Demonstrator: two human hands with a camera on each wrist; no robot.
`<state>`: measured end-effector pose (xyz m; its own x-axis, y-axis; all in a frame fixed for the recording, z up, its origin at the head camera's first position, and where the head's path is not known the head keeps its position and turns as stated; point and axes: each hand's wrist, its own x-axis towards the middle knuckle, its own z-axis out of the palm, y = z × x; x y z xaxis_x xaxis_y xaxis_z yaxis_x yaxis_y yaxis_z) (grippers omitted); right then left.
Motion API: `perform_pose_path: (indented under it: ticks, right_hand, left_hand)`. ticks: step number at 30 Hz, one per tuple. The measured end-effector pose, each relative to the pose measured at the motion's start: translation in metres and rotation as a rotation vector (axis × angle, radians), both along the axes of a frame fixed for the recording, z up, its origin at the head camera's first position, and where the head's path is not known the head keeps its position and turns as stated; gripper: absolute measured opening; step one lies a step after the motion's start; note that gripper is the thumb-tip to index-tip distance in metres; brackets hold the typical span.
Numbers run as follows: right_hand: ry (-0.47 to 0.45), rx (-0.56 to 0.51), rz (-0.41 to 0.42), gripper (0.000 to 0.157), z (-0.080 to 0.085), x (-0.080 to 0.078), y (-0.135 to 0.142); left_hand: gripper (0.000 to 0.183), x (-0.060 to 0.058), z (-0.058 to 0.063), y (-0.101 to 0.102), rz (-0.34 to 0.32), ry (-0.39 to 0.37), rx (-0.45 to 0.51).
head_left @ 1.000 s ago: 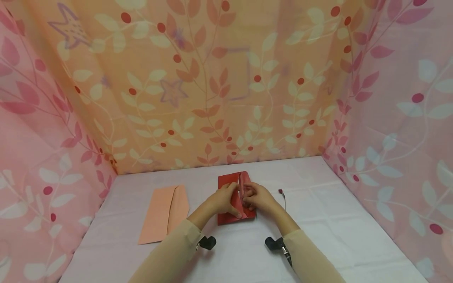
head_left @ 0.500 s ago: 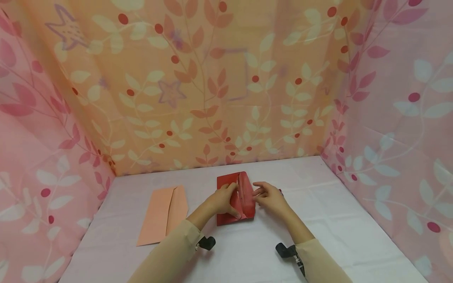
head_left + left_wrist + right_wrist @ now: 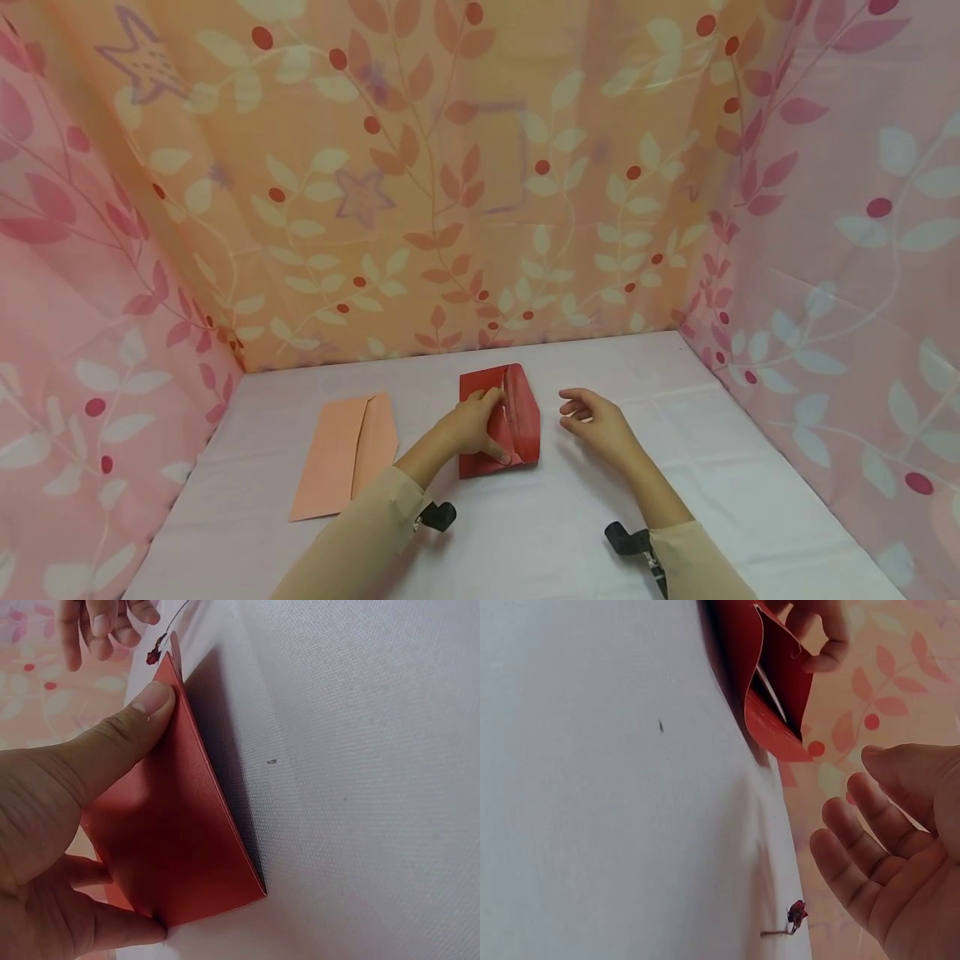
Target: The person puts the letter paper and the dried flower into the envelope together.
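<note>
A red paper envelope (image 3: 527, 421) sits mid-table with its flap spread to the right. My left hand (image 3: 472, 425) grips it across the body, thumb (image 3: 139, 720) at the near end and fingers toward the far end. Between its layers the mouth gapes in the right wrist view, where a thin pale edge (image 3: 769, 686) shows inside. To the right of the flap, apart from it, my right hand (image 3: 600, 425) hovers with loosely bent fingers and nothing in them. A small dark red dried flower (image 3: 796, 913) on a thin stem lies near that hand, hidden behind it in the head view.
A larger peach envelope (image 3: 333, 458) lies left of the left forearm, its flap also spread to the right. White cloth (image 3: 720, 467) covers the table. Patterned curtains (image 3: 465, 192) enclose the back and both sides. A tiny dark speck (image 3: 271, 761) marks the cloth.
The right hand has let go of the red envelope's flap and moved off to the right, its fingers loosening. My left hand keeps its grip in place. The dried flower has become covered in the head view.
</note>
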<state>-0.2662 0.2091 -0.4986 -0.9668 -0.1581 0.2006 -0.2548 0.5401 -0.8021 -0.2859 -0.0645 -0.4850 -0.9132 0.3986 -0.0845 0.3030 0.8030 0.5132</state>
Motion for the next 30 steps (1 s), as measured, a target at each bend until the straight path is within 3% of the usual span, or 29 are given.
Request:
perform_pose_path:
  ticks: [14,20,30]
  right_hand:
    - [0.096,0.096,-0.171,0.037,-0.008,-0.001,0.032]
    - [0.038,0.148,-0.249,0.038,-0.013,-0.004,0.044]
    - [-0.067,0.198,-0.281,0.039,-0.026,-0.007,0.051]
  left_hand:
    - [0.099,0.0,0.0,0.001,0.007,-0.007,0.001]
    - [0.102,0.0,0.001,0.0,0.011,-0.006,-0.002]
    - [0.1,0.001,0.0,0.001,0.009,-0.008,-0.005]
